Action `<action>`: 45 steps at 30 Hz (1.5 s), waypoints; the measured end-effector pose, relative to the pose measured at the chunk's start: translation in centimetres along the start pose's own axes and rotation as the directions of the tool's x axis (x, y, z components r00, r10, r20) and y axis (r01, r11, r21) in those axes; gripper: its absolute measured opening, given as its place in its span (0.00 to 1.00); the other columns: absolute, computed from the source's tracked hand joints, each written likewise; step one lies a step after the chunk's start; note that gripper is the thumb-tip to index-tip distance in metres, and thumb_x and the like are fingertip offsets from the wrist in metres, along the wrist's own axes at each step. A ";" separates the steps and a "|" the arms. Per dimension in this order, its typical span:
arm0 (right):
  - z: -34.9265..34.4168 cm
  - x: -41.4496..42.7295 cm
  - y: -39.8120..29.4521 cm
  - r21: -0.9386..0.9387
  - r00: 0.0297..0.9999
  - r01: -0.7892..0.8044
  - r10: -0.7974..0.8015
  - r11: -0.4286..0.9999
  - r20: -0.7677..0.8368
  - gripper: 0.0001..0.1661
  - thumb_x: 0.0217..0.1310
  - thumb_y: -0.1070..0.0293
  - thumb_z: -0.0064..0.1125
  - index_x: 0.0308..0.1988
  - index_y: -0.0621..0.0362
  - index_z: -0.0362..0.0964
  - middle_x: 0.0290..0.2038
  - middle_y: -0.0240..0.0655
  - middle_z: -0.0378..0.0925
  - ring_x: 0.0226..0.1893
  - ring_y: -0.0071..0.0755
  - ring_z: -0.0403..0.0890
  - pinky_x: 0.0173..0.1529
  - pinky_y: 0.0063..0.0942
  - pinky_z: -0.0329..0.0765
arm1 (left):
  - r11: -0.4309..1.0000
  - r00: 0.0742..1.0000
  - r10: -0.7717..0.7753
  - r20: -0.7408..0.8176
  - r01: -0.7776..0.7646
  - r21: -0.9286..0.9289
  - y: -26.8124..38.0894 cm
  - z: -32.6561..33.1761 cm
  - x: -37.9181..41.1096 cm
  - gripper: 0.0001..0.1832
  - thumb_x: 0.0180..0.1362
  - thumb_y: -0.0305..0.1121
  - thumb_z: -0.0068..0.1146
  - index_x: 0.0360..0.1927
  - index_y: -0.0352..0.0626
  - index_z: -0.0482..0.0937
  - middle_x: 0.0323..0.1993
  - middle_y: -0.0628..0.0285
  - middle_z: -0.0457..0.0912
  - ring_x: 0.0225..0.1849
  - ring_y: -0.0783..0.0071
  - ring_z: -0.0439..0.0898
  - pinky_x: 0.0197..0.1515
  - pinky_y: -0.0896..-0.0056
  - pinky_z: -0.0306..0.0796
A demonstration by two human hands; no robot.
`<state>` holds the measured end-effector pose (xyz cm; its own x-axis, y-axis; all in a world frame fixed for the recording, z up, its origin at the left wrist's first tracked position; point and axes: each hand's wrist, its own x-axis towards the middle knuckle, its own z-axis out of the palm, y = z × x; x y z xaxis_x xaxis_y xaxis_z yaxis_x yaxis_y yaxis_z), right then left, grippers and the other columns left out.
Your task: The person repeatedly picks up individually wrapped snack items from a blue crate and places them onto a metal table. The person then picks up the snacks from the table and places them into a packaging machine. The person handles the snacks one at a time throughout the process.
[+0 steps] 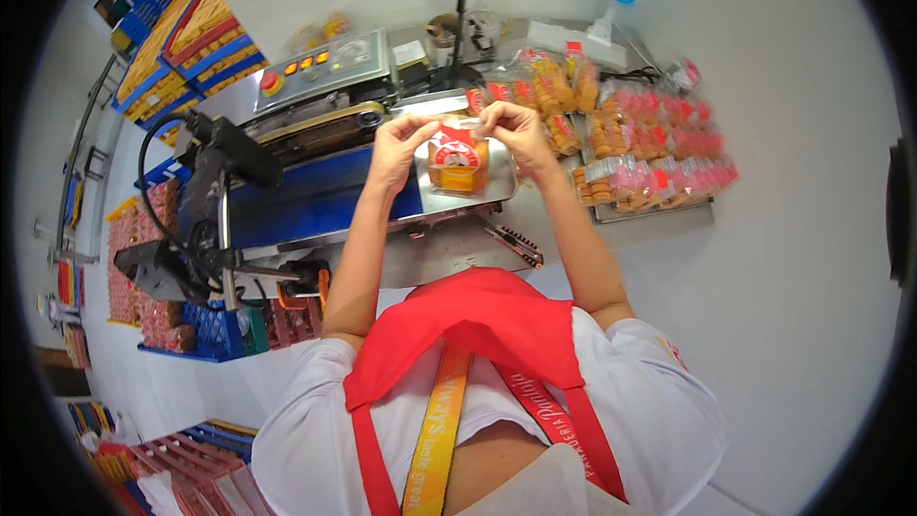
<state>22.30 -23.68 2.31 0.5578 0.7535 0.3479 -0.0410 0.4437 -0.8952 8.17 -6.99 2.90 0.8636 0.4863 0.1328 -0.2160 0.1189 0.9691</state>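
My left hand [406,150] and my right hand [517,135] pinch the two upper corners of a clear plastic bag of cookies [458,166]. The bag bears a red and yellow printed label and is held over a metal plate [499,183] at the end of a blue conveyor belt [301,193]. On the right, rows of bagged cookies [630,129] with red and pink printing stand on a metal tray [663,209]. More bagged cookies [548,86] lie in a heap just beyond my right hand.
A utility knife [519,244] lies on the metal table near me. A sealing machine's control panel [326,64] with a red button is at the back left. A black device on an arm [236,150] overhangs the belt. Stacked crates [190,50] stand farther left.
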 end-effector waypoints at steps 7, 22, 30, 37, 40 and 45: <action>1.7 -0.4 1.0 0.106 0.996 0.052 -0.045 0.993 -0.075 0.09 0.49 0.85 0.60 0.23 0.60 0.71 0.27 0.27 0.72 0.31 0.18 0.73 0.41 0.19 0.73 | 0.997 0.993 0.082 -0.082 -0.082 0.005 -0.4 -0.4 -0.6 0.04 0.53 0.24 0.62 0.32 0.35 0.82 0.31 0.62 0.83 0.32 0.80 0.78 0.41 0.79 0.70; 2.2 -2.3 -3.1 -0.112 0.990 -0.048 0.062 0.993 0.125 0.21 0.50 0.65 0.67 0.39 0.55 0.63 0.44 0.35 0.75 0.49 0.29 0.73 0.48 0.27 0.71 | 0.944 0.995 0.095 -0.014 -0.094 -0.317 -0.9 1.8 0.1 0.05 0.58 0.28 0.57 0.33 0.39 0.75 0.34 0.63 0.79 0.37 0.79 0.77 0.46 0.75 0.71; 3.5 -1.9 -1.6 0.002 0.883 -0.389 0.373 0.921 0.286 0.47 0.45 0.75 0.70 0.61 0.58 0.51 0.55 0.36 0.66 0.54 0.28 0.70 0.54 0.28 0.72 | 0.855 0.840 0.248 0.483 0.044 -0.517 3.4 5.9 4.7 0.08 0.57 0.30 0.59 0.32 0.40 0.71 0.32 0.64 0.77 0.42 0.72 0.75 0.57 0.63 0.66; 2.1 -1.8 3.4 -0.033 0.991 0.000 -0.005 0.999 -0.135 0.30 0.53 0.72 0.65 0.53 0.60 0.58 0.46 0.30 0.73 0.45 0.25 0.75 0.48 0.25 0.73 | 0.995 0.992 0.075 -0.099 -0.068 0.067 0.0 0.2 0.0 0.17 0.61 0.34 0.54 0.52 0.36 0.74 0.46 0.60 0.77 0.49 0.73 0.75 0.48 0.70 0.73; 1.0 -2.3 5.0 -0.739 0.987 0.007 -0.124 0.673 -0.104 0.36 0.53 0.69 0.63 0.57 0.64 0.53 0.52 0.44 0.66 0.52 0.41 0.69 0.57 0.34 0.65 | 0.804 0.907 0.409 -0.101 -0.307 0.509 -0.9 3.1 -2.0 0.20 0.58 0.32 0.57 0.54 0.37 0.74 0.41 0.57 0.80 0.44 0.71 0.78 0.42 0.70 0.75; 3.1 -2.7 2.6 -0.838 0.923 0.113 -0.368 0.535 -0.110 0.35 0.54 0.68 0.61 0.57 0.68 0.56 0.54 0.51 0.60 0.54 0.51 0.64 0.60 0.38 0.61 | 0.638 0.796 0.585 -0.156 -0.333 0.694 0.7 3.8 -1.5 0.10 0.54 0.27 0.60 0.40 0.37 0.82 0.34 0.56 0.80 0.35 0.67 0.80 0.38 0.72 0.73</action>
<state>18.14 -23.10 -0.13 0.6214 0.4792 0.6198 0.7354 -0.0840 -0.6724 8.46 -10.90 4.16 0.4896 0.5919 0.6403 -0.1093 -0.6869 0.7185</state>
